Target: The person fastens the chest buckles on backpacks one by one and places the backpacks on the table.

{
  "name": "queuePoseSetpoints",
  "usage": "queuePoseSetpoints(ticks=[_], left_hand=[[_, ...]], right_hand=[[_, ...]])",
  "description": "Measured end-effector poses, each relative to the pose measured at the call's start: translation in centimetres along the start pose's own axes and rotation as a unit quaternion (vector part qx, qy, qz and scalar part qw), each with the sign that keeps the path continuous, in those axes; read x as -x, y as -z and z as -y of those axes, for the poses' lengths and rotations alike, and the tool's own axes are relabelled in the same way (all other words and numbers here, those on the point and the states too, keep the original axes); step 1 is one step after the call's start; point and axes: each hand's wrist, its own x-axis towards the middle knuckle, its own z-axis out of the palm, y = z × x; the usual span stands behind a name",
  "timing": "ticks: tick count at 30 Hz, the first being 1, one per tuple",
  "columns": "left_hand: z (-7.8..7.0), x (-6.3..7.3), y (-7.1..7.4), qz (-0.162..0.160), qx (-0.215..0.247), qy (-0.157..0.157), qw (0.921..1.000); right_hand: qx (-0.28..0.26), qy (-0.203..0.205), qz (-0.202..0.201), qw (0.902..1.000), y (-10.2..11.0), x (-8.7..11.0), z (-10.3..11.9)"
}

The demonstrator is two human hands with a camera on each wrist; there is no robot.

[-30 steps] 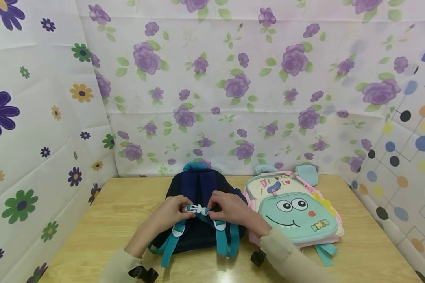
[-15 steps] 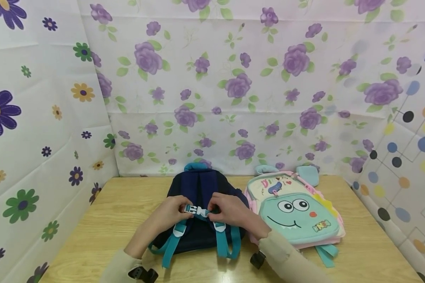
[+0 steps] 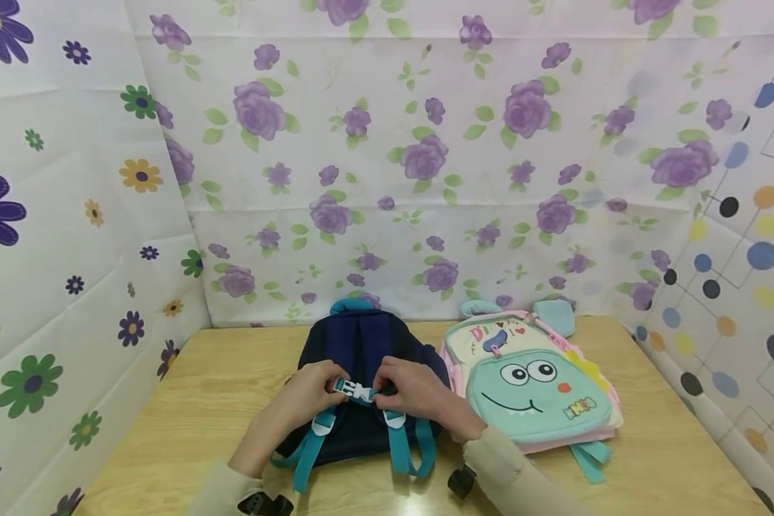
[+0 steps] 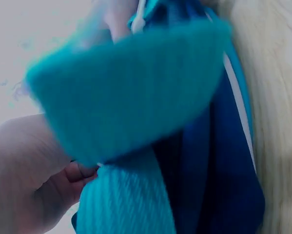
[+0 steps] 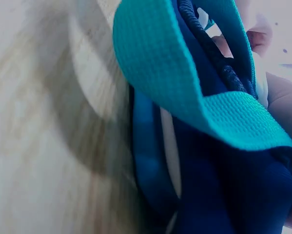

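A dark navy backpack lies on the table with its shoulder straps facing up. Across its middle runs a teal strap with a white side-release buckle, its two halves in line and meeting. My left hand pinches the buckle's left end between thumb and fingers. At the right end, my right hand pinches the strap close beside the buckle. Teal webbing fills much of the left wrist view and hides the fingertips. A loop of teal webbing crosses the right wrist view, partly covering that hand.
A pink and mint backpack with a cartoon face lies right beside the navy one, under the right forearm's side. Loose teal strap ends hang toward the front of the wooden table. Flowered cloth walls the back.
Both hands keep their pinch on the buckle and strap, with only slight shifts. The head view has swung a little, so the whole scene sits slightly further left.
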Motion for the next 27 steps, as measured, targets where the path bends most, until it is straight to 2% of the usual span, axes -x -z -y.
queuePoseSetpoints(ticks=[4, 11, 18, 27], left_hand=[[0.1, 0.2, -0.2, -0.006, 0.011, 0.015, 0.9998], [0.5, 0.7, -0.7, -0.003, 0.059, 0.042, 0.9974], [1.0, 0.7, -1.2, -0.013, 0.088, 0.038, 0.9953], [1.1, 0.2, -1.5, -0.017, 0.104, 0.051, 0.9931]], right_hand=[[-0.011, -0.013, -0.016, 0.9997, -0.6, 0.1, -0.2], [-0.068, -0.036, -0.04, 0.9962, -1.3, 0.6, -0.3], [-0.106, -0.043, -0.062, 0.9915, -1.2, 0.9, -0.1], [-0.131, -0.069, -0.084, 0.9855, -1.5, 1.3, 0.0]])
